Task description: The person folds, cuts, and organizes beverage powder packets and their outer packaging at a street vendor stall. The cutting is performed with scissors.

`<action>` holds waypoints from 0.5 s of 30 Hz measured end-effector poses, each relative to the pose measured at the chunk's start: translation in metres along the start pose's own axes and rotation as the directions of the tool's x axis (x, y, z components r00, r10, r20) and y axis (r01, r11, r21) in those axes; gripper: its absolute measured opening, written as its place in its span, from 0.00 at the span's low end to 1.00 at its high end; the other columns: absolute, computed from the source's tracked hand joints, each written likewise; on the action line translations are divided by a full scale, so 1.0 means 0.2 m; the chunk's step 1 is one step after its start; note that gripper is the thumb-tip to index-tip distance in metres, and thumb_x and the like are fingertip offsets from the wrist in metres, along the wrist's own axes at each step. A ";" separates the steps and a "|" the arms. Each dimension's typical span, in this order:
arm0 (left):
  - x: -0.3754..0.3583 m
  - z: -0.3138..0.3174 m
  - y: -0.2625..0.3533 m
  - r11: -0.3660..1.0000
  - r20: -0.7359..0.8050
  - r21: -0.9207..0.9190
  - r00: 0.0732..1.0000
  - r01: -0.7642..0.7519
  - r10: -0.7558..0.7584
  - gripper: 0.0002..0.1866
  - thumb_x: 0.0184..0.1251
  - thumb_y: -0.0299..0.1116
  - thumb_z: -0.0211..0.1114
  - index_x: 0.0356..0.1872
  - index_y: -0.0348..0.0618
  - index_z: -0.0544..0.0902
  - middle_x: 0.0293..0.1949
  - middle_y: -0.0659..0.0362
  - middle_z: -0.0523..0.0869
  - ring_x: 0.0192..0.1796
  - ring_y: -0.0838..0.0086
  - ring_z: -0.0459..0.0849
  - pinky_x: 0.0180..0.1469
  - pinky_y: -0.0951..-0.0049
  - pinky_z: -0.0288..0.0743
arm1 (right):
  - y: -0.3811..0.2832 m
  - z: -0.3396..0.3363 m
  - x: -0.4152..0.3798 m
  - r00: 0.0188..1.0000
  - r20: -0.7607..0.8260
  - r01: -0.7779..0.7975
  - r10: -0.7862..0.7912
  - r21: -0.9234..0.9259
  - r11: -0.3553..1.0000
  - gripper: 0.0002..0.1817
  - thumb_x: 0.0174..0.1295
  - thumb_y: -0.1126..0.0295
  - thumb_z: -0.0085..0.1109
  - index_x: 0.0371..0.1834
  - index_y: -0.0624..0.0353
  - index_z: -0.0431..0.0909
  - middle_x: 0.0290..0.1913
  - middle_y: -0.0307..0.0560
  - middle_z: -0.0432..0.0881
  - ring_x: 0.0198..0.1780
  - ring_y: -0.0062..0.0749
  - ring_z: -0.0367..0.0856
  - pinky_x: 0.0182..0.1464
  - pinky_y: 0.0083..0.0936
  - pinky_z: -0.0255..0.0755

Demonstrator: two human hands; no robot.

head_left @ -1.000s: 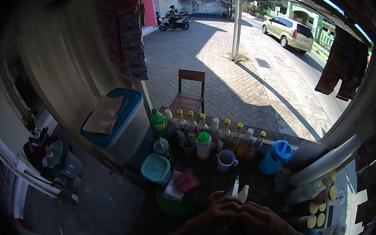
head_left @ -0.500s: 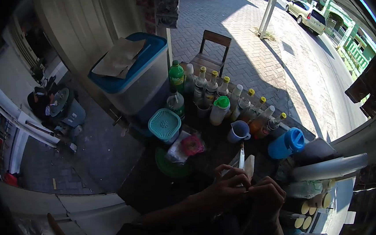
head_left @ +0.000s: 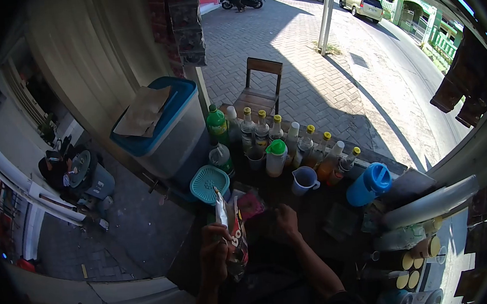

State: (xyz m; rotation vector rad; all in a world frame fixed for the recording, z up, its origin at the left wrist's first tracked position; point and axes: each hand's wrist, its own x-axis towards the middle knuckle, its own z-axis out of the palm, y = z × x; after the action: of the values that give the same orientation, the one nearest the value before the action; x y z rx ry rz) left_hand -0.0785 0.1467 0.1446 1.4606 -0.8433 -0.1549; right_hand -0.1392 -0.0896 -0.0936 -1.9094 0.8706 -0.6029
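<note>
My left hand (head_left: 213,247) is closed around a dark packet (head_left: 238,241) with red parts and large pale letters, held upright in front of my body. A narrow silvery-white strip (head_left: 220,210) with a brown tip rises above the fist, overlapping the turquoise basket (head_left: 202,182) in this view. To the right, my right hand (head_left: 286,222) is closed low over the dark table, its fingers curled; what it holds, if anything, I cannot tell. Between the hands, a pink item in clear plastic (head_left: 251,204) lies partly behind the packet.
Several yellow-capped bottles (head_left: 275,128) line the table's far edge beside a green-lidded jug (head_left: 277,159). A lavender measuring jug (head_left: 303,180) and a blue pitcher (head_left: 368,184) stand to the right. A blue-lidded bin (head_left: 164,121) is at left; a person (head_left: 62,169) sits beyond.
My hands, close together before, are now apart. The left hand has moved left with the silvery strip, and the packet's printed face now shows. My right hand has moved left and farther forward.
</note>
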 end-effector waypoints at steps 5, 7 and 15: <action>-0.04 -0.20 0.01 0.988 0.080 0.109 0.989 0.112 -0.121 0.13 0.68 0.29 0.51 0.23 0.37 0.77 0.47 0.54 0.77 0.53 0.69 0.75 0.48 0.70 0.70 | 0.18 0.39 0.04 0.999 -0.008 0.051 -0.052 -0.129 0.990 0.16 0.60 0.67 0.56 0.47 0.67 0.79 0.48 0.67 0.79 0.54 0.59 0.77 0.56 0.46 0.70; -0.05 -0.18 0.10 0.968 0.069 0.124 0.971 0.218 -0.228 0.12 0.67 0.28 0.50 0.24 0.37 0.77 0.46 0.54 0.77 0.53 0.69 0.75 0.49 0.70 0.70 | 0.12 0.42 0.08 0.999 -0.040 -0.008 0.005 -0.083 0.997 0.20 0.58 0.66 0.58 0.50 0.68 0.77 0.43 0.67 0.81 0.50 0.58 0.80 0.54 0.45 0.72; -0.15 -0.20 -0.08 0.949 0.287 0.052 0.905 0.312 -0.313 0.18 0.73 0.35 0.48 0.25 0.35 0.77 0.49 0.55 0.78 0.61 0.64 0.74 0.50 0.72 0.68 | 0.10 0.21 0.00 0.958 -0.109 -0.263 0.264 0.018 0.965 0.16 0.55 0.71 0.58 0.47 0.65 0.76 0.39 0.64 0.83 0.46 0.59 0.83 0.48 0.43 0.76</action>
State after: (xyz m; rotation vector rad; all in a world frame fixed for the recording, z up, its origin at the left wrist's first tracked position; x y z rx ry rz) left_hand -0.0699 0.1935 0.1237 1.5948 -0.8380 -0.6245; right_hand -0.1160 -0.0744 -0.1311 -1.7308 1.1723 -0.5499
